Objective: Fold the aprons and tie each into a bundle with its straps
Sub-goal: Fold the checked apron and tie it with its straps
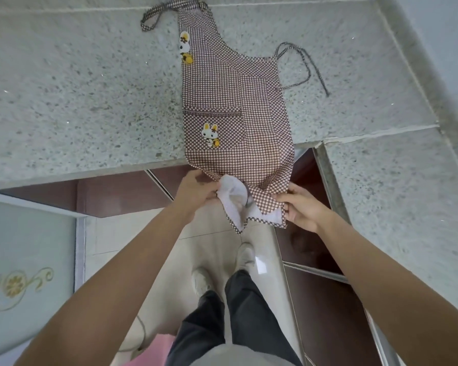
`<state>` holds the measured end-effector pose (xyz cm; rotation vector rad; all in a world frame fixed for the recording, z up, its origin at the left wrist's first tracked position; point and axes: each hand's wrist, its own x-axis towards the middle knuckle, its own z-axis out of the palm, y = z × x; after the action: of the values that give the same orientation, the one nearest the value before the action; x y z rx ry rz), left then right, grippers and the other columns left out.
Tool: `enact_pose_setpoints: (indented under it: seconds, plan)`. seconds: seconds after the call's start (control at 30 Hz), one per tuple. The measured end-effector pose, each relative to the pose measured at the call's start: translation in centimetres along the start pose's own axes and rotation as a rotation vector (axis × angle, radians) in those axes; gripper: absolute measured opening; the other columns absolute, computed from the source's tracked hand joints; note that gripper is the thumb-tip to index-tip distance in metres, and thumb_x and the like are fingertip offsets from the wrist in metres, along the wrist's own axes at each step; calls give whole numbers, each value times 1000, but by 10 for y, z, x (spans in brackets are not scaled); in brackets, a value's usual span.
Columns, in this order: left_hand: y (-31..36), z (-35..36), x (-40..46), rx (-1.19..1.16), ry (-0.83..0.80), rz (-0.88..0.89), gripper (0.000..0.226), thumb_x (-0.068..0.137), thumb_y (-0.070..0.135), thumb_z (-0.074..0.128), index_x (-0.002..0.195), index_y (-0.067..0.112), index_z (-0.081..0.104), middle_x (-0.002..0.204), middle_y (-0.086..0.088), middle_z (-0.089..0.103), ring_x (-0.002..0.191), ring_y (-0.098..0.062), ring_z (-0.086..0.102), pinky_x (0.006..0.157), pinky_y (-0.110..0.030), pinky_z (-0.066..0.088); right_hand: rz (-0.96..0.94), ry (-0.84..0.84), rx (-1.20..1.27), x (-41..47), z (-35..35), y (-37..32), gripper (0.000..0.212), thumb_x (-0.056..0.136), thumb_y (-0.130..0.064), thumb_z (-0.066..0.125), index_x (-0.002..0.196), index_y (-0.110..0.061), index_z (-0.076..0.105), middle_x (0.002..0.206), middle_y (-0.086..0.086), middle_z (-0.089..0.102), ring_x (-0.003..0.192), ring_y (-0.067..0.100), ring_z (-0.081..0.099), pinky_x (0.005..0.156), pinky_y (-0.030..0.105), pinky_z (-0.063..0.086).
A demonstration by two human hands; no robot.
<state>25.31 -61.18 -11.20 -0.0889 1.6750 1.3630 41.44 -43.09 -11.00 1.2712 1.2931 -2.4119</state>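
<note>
Just beyond my hands, on the speckled stone worktop [77,101], the brown-and-white checked apron [236,101] lay folded lengthwise, its bib end far from me and its hem hanging off the worktop's near edge. My left hand [196,191] gripped the left part of that hanging hem, fingers curled into the cloth where the pale lining [233,196] had turned outward. My right hand [302,207] pinched the right corner of the hem, thumb on top and fingers tucked under the checked fabric. Between my two hands the hem sagged in a loose fold, clear of the worktop and above the floor [222,247].

Farther away from my hands, a pocket [213,130] on the apron carried a rabbit patch [210,135], and a second rabbit patch [185,48] sat up near the bib, on the folded left edge. The neck strap [154,18] looped out to the far left of the bib. The thin waist ties [306,64] trailed off to the right, beyond my right hand, lying loose on the stone and not knotted around anything.

Below my hands I could see my dark trousers [230,320] and pale shoes [245,256] on the tiled floor, with dark red cupboard fronts [328,313] under the worktop to my right.
</note>
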Motion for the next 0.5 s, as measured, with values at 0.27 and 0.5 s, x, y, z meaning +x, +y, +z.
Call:
enact_pose_setpoints:
  seconds: [0.27,0.5]
  plan:
    - [1,-5,-46,603,338,349,17,80,4,64,91,10,53,79,2,51,74,-17,51,62,-32,49,-100,314,-9,-15,-5,3,38,83,16,50,119,6,53,96,15,63,62,14,66,49,20,53]
    - [-7,-16,-70,812,539,456,21,78,-8,54,79,11,47,95,-7,43,72,-23,44,62,-28,33,-142,337,-115,-30,-12,-2,47,84,19,32,99,-10,66,113,16,63,88,25,64,68,30,56]
